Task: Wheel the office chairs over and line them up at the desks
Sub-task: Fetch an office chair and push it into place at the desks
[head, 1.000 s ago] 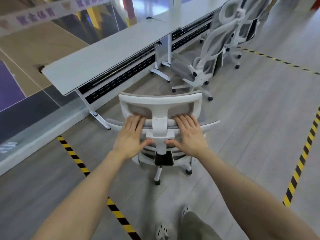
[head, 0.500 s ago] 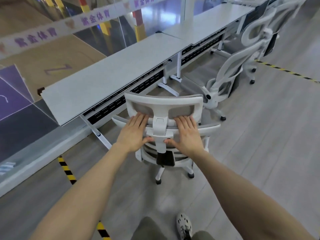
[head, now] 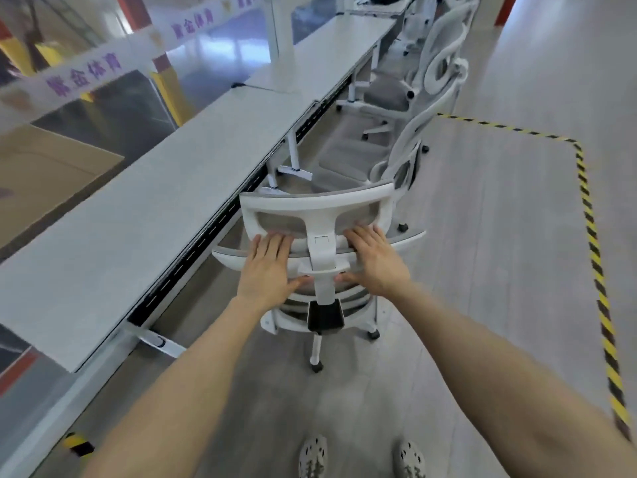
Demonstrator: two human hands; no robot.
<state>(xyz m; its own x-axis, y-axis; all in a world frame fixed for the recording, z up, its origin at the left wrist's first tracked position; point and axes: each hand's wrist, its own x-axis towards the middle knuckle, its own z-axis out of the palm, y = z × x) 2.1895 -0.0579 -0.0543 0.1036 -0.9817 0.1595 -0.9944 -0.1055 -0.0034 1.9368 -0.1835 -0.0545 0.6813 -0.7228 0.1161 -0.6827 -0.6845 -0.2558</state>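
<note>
A white office chair [head: 320, 208] with a grey mesh back stands in front of me, its back toward me, just right of the near grey desk [head: 138, 215]. My left hand [head: 267, 270] grips the top bar of the backrest left of the white centre post. My right hand [head: 374, 260] grips the same bar right of the post, thumbs below the bar. Two more white chairs [head: 406, 146] stand beyond it along the farther desk [head: 324, 63].
A glass partition with a purple-lettered white banner [head: 86, 75] runs behind the desks. Yellow-black floor tape [head: 599, 288] bounds the grey floor on the right. White desk legs [head: 157, 341] stick out near the chair's left. My feet [head: 312, 457] show at the bottom.
The view has swung right and I have stepped closer to the desk row. The chair has rolled forward alongside the near desk, toward the other chairs. Both hands keep their hold.
</note>
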